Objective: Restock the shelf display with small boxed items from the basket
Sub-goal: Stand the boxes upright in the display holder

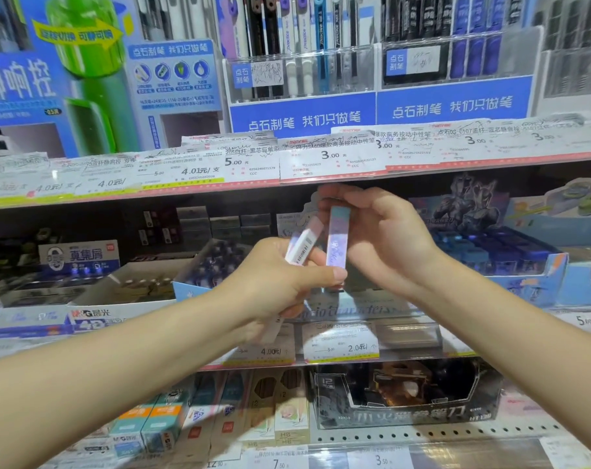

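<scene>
Two bare hands meet before a stationery shelf (321,362). The right hand (385,238) pinches a slim, glossy pastel box (338,236) upright, fingers (334,192) curled over its top end. The left hand (274,282) grips a second slim box (302,245), white with a barcode, tilted, its thumb touching the first box's lower end. Behind them stand open cardboard display trays (537,282); paper price tags (341,346) line the shelf edge.

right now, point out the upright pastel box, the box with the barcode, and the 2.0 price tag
upright pastel box (338,236), head view, middle of its long front face
barcode box (303,244), head view, on the side with the printed barcode
2.0 price tag (340,343), head view, middle of the white label
</scene>
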Demonstrator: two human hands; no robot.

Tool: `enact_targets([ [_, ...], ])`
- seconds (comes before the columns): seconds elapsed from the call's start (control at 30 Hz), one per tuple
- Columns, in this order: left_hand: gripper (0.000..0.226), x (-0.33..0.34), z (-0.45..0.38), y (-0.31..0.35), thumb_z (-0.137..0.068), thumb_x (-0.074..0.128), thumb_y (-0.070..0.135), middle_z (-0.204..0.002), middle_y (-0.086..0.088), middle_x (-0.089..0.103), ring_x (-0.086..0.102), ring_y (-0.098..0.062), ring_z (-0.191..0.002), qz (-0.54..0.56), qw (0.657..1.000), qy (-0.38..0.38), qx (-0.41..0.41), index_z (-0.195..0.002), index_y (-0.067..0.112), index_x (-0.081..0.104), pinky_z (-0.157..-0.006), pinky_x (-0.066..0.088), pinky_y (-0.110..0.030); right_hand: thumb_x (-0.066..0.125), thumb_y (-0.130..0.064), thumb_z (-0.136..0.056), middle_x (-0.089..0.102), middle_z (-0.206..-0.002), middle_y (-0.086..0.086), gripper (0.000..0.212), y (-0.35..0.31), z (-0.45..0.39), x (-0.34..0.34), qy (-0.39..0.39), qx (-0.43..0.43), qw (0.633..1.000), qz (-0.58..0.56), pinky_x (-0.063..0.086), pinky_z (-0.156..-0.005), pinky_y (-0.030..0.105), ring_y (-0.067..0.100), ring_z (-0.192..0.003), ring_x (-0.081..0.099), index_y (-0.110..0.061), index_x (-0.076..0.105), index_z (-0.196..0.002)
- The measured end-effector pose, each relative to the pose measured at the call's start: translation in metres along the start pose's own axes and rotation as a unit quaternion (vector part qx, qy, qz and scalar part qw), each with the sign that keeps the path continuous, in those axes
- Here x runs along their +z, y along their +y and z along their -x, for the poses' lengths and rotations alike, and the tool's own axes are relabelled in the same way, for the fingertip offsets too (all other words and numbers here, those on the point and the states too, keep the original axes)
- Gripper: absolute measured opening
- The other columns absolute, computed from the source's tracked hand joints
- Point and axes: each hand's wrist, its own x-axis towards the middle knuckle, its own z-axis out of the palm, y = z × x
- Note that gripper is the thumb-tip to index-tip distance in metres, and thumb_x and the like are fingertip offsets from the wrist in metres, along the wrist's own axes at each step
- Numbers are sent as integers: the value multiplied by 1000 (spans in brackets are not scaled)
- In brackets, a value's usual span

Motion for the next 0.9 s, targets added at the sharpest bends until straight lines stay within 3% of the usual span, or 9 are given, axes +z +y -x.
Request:
enact_targets([
  [0.07,17,-4,-2,-1,-74,74,7,-68,-18,59,26,-8,-31,-3,1000,21,4,-75,7,57,-35,21,-15,51,-16,-70,59,-99,11,43,-3,4,-9,-19,-13,989,147,50,-75,27,20,-89,57,-6,55,-111],
  [0.17,18,-7,-4,-2,-75,73,7,-42,1,53,27,-7,-30,-7,1000,24,12,-63,11,60,-35,22,-15,66,-11,-70,63,-99,6,50,-4,11,-15,-38,-43,945,321,54,-80,37,21,-87,64,-16,52,-118],
  [0.23,20,-8,-5,-2,-75,74,9,-38,4,46,27,-7,-31,-19,999,33,16,-60,13,61,-35,22,-16,70,-5,-75,63,-93,3,51,-4,15,-14,-50,-57,935,346,55,-73,39,23,-78,65,-20,50,-119],
  [0.33,24,-10,-9,-3,-76,75,20,-44,-3,43,28,-5,-30,-84,993,55,54,-70,2,61,-34,23,-14,64,2,-79,60,-87,3,50,-7,13,-13,-43,-85,934,346,55,-61,25,19,-71,63,-22,47,-119],
  [0.43,37,-19,-15,-5,-80,69,28,-41,0,41,29,-5,-31,-204,966,90,128,-60,2,52,-37,26,-17,64,1,-80,57,-87,0,46,-11,6,-17,-24,-122,913,388,55,-59,23,13,-67,62,-30,48,-110],
  [0.57,11,-37,-18,-1,-83,51,9,-85,-13,64,53,-16,-65,-458,861,51,216,-81,11,61,-64,43,-28,66,-2,-79,50,-84,-9,47,-7,-2,-27,-6,-146,868,474,53,-67,26,16,-64,55,-41,46,-94],
  [0.67,47,-43,-16,2,-82,45,2,-125,1,59,57,-18,-107,-551,805,11,218,-116,31,59,-92,45,-28,67,-6,-78,48,-86,-14,52,2,-6,-34,-7,-150,828,540,45,-69,23,12,-64,55,-48,40,-93],
  [0.77,42,-47,-17,1,-82,42,6,-100,0,63,58,-13,-76,-599,777,-34,191,-100,41,57,-70,47,-26,66,-7,-80,50,-90,-7,48,10,-7,-38,-21,-141,811,567,48,-70,26,10,-63,56,-44,39,-94],
  [0.9,66,-53,-20,-5,-84,42,5,-55,3,35,31,-12,-47,-615,769,-76,156,-125,56,35,-44,27,-22,65,-6,-81,53,-97,4,37,17,-6,-41,-24,-135,797,589,51,-75,35,27,-74,62,-20,47,-109],
])
